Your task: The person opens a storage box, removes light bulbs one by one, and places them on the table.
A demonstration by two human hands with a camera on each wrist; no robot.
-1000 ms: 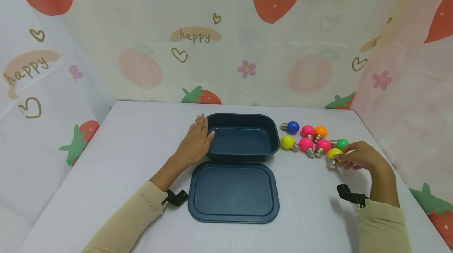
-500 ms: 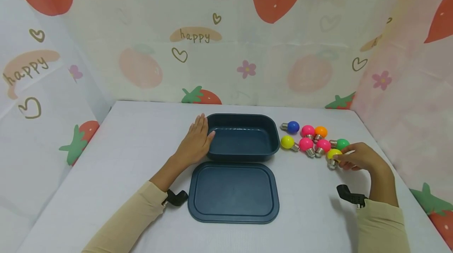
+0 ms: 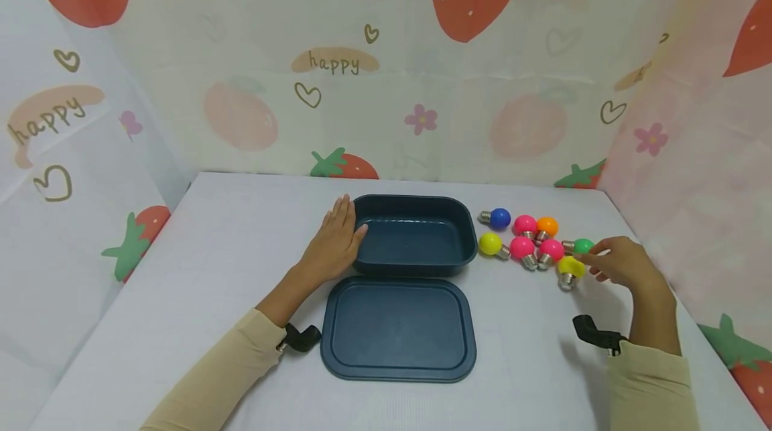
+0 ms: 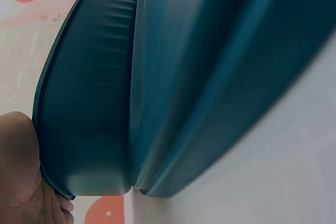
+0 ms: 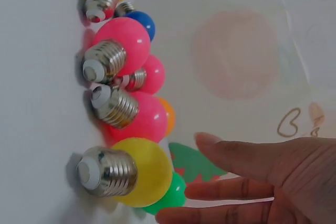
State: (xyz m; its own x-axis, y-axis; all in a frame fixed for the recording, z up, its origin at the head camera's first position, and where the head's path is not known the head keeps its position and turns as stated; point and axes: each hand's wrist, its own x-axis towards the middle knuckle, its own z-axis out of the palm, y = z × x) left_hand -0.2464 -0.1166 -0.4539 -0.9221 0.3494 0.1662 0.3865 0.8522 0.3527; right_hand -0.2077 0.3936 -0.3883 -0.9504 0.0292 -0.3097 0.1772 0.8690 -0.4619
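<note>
My left hand point(image 3: 330, 243) lies with straight fingers along the left rim of a dark blue rectangular box point(image 3: 416, 233), whose inside is bare. In the left wrist view its palm and fingers touch the box's side point(image 4: 89, 87). My right hand point(image 3: 627, 263) hovers beside a yellow light bulb point(image 3: 571, 267) and a green light bulb point(image 3: 582, 246). Seen from the right wrist, thumb and fingers are apart, with nothing between them; the fingertips come right up to the green bulb point(image 5: 170, 195), behind the nearer yellow bulb point(image 5: 144, 171).
Several more bulbs lie right of the box: pink point(image 3: 522, 247), orange point(image 3: 547, 226), blue point(image 3: 499, 218) and another yellow bulb point(image 3: 490, 243). A flat dark blue lid point(image 3: 398, 329) lies in front of the box on the white table point(image 3: 525, 364). Patterned cloth walls point(image 3: 458, 102) surround the table.
My right hand has let go of the near yellow bulb and shifted slightly up and right towards the green bulb. The left hand keeps its place on the box.
</note>
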